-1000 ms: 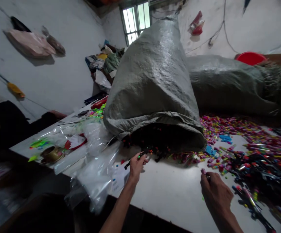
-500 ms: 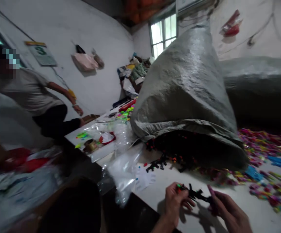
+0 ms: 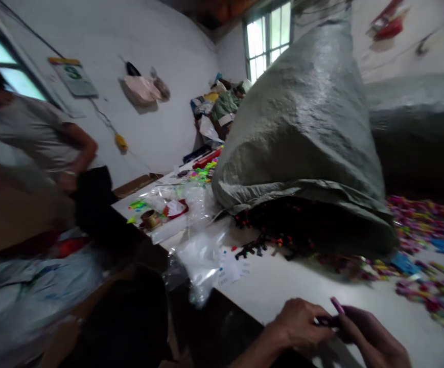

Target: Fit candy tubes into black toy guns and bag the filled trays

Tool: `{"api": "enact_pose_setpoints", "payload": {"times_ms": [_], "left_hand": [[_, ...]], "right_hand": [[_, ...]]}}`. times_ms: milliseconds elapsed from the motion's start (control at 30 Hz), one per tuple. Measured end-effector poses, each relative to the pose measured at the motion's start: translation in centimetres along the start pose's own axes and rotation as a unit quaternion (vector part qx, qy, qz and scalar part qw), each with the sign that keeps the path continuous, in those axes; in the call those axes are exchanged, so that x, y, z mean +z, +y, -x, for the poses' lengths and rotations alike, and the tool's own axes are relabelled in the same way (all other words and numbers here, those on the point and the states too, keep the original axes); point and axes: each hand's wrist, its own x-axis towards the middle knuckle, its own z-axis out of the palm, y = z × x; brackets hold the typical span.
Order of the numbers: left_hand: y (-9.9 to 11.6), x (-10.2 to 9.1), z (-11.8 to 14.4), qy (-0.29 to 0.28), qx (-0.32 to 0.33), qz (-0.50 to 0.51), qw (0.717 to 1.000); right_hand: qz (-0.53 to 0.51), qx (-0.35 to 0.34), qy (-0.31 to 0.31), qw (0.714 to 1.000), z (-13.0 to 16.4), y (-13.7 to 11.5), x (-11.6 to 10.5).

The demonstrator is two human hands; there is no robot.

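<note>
My left hand (image 3: pixel 300 327) and my right hand (image 3: pixel 367 335) meet at the bottom edge of the white table (image 3: pixel 283 286). Together they pinch a small black plastic piece (image 3: pixel 326 321), mostly hidden between the fingers. A thin pink piece (image 3: pixel 337 305) sticks up from my right hand's fingertips. Behind them a big grey woven sack (image 3: pixel 302 133) lies on the table with its mouth open toward me. Small black and coloured plastic pieces (image 3: pixel 267 245) spill from it.
Several coloured pieces (image 3: pixel 424 230) cover the table on the right. Clear plastic bags (image 3: pixel 199 255) hang over the table's left edge beside a tape roll (image 3: pixel 152 219). Another person (image 3: pixel 41 148) in a grey shirt stands at the left. A second grey sack (image 3: pixel 417 122) lies behind.
My left hand took a black piece from the sack's mouth and both hands came together near me. The camera turned left, bringing the other person into view.
</note>
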Motion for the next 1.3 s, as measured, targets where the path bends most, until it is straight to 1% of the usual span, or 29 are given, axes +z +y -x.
{"api": "enact_pose_setpoints", "payload": {"times_ms": [67, 100, 200, 233, 300, 367, 433, 600, 733, 800, 900, 1167, 1300], "left_hand": [[0.7, 0.1, 0.0, 0.007, 0.031, -0.027, 0.999], [1.1, 0.1, 0.0, 0.021, 0.046, -0.027, 0.998], [1.9, -0.5, 0.1, 0.06, 0.037, -0.066, 0.995], [2.1, -0.7, 0.1, 0.062, 0.036, -0.085, 0.994], [2.3, -1.0, 0.3, 0.053, 0.057, -0.11, 0.991], [2.5, -1.2, 0.5, 0.035, 0.087, -0.127, 0.987], [2.7, -1.1, 0.7, 0.021, 0.104, -0.15, 0.983], [3.1, -0.7, 0.9, 0.001, 0.108, -0.217, 0.97], [3.5, -0.5, 0.8, -0.009, 0.118, -0.243, 0.963], [3.6, -0.4, 0.7, -0.026, 0.128, -0.252, 0.959], [3.9, -0.3, 0.6, -0.047, 0.135, -0.269, 0.952], [4.1, -0.3, 0.5, -0.063, 0.156, -0.326, 0.93], [4.2, -0.2, 0.4, -0.073, 0.16, -0.348, 0.921]], "right_hand": [[-0.008, 0.002, -0.034, 0.999, 0.4, -1.0, -0.4], [-0.015, 0.006, -0.053, 0.998, 0.4, -1.5, -0.8], [-0.055, 0.033, -0.109, 0.992, 0.5, -2.3, -2.2], [-0.075, 0.045, -0.126, 0.988, 0.5, -2.5, -2.6], [-0.104, 0.063, -0.154, 0.98, 0.6, -2.6, -3.3], [-0.107, 0.06, -0.17, 0.978, 0.8, -2.5, -3.7], [-0.089, 0.048, -0.179, 0.979, 0.9, -2.3, -4.1], [-0.071, 0.038, -0.187, 0.979, 1.0, -1.7, -5.0], [-0.061, 0.022, -0.206, 0.976, 1.2, -1.7, -5.7], [-0.062, 0.026, -0.211, 0.975, 1.3, -1.7, -5.9], [-0.074, 0.037, -0.203, 0.976, 1.6, -1.6, -6.1], [-0.062, 0.021, -0.212, 0.975, 1.9, -1.6, -6.7], [-0.053, 0.031, -0.208, 0.976, 2.0, -1.7, -6.9]]}}
